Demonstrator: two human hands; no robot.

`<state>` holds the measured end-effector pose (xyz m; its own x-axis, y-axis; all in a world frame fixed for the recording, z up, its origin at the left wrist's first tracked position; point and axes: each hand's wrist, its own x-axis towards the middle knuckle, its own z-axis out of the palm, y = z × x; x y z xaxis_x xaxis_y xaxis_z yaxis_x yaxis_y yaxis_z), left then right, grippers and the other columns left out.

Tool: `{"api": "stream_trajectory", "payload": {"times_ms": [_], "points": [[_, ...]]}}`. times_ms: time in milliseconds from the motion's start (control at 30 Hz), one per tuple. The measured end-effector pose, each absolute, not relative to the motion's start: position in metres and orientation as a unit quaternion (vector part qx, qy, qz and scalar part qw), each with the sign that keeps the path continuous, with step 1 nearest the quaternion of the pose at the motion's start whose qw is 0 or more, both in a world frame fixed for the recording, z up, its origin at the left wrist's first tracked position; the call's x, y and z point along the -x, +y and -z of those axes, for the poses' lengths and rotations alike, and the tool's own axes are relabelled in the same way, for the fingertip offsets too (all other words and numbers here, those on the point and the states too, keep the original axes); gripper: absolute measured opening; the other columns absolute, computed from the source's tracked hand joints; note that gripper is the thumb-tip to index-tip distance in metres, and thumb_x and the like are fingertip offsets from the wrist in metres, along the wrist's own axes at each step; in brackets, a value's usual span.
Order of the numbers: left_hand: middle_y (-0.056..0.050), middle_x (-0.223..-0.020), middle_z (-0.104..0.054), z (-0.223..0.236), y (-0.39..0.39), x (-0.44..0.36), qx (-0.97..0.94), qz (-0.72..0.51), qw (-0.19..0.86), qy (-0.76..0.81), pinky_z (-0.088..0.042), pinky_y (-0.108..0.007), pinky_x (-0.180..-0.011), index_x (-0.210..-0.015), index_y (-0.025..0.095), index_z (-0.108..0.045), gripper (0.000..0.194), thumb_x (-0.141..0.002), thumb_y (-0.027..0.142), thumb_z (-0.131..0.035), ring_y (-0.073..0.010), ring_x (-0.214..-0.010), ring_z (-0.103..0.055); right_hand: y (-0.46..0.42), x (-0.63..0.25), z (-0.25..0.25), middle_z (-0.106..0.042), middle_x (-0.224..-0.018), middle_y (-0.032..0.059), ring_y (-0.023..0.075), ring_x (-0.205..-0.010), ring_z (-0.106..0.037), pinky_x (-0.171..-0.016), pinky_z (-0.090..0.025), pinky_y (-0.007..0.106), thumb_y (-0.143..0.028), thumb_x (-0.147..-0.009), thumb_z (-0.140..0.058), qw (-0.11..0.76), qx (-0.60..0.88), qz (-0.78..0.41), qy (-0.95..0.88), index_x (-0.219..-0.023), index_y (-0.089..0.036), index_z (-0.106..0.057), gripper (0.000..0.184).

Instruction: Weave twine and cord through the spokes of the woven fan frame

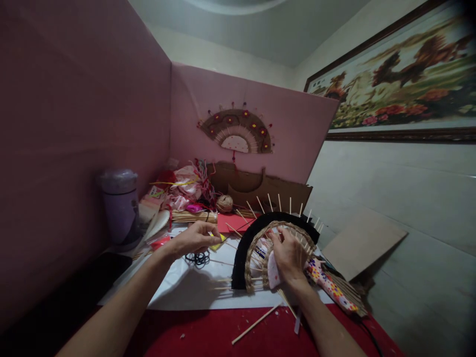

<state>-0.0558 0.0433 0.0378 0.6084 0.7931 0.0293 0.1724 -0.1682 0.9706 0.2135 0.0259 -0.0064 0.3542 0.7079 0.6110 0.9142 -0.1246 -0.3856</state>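
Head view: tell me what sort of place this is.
Probably a handicraft corner, perhaps in a home: a stick-ribbed fan at the right hand, a ball of twine, and a decorated fan on the pink panel.

Text: none legible | painting [401, 74]: corner marks [319, 84], perhaps characters, too small
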Motion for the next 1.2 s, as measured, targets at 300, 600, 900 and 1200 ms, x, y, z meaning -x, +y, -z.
{"api": "stream_trajectory", "payload": {"times_ms": [300, 600, 900, 1200], "points": [[0.009, -0.039, -0.039, -0.027, 0.050, 0.050, -0.718, -0.276, 0.527, 0.363, -0.016, -0.020, -0.038, -0.070, 0.010, -0.067, 0.022, -0.062, 0.030, -0.070, -0.0030, -0.037, -0.027, 0.027, -0.216, 0.003, -0.069, -0.087, 0.0090, 0.0220, -0.080, -0.058, -0.064, -0.033, 0.028, -0.041, -0.080, -0.051, 0.385, 0.751, 0.134, -0.519, -0.101, -0.020, -0.067, 0.034], [0.007, -0.042, -0.046, -0.030, 0.049, 0.049, -0.685, -0.297, 0.549, 0.375, -0.015, -0.021, -0.039, -0.069, 0.010, -0.071, 0.018, -0.057, 0.024, -0.072, -0.0027, -0.038, -0.028, 0.033, -0.219, 0.006, -0.069, -0.080, 0.0064, 0.0215, -0.072, -0.059, -0.059, -0.034, 0.027, -0.045, -0.073, -0.055, 0.483, 0.735, 0.068, -0.472, -0.096, -0.020, -0.069, 0.037], [0.007, -0.038, -0.041, -0.027, 0.048, 0.049, -0.695, -0.270, 0.549, 0.378, -0.014, -0.021, -0.038, -0.072, 0.010, -0.073, 0.021, -0.057, 0.025, -0.075, -0.0030, -0.037, -0.027, 0.036, -0.220, 0.005, -0.070, -0.076, 0.0065, 0.0230, -0.070, -0.061, -0.057, -0.036, 0.028, -0.046, -0.068, -0.058, 0.521, 0.727, 0.013, -0.447, -0.091, -0.020, -0.071, 0.037], [0.006, -0.038, -0.042, -0.031, 0.046, 0.048, -0.672, -0.271, 0.563, 0.398, -0.014, -0.021, -0.038, -0.071, 0.009, -0.072, 0.024, -0.054, 0.027, -0.076, -0.0032, -0.037, -0.027, 0.031, -0.218, 0.001, -0.070, -0.081, 0.0097, 0.0259, -0.076, -0.061, -0.062, -0.036, 0.030, -0.047, -0.070, -0.055, 0.509, 0.719, 0.020, -0.473, -0.090, -0.018, -0.070, 0.039]]}}
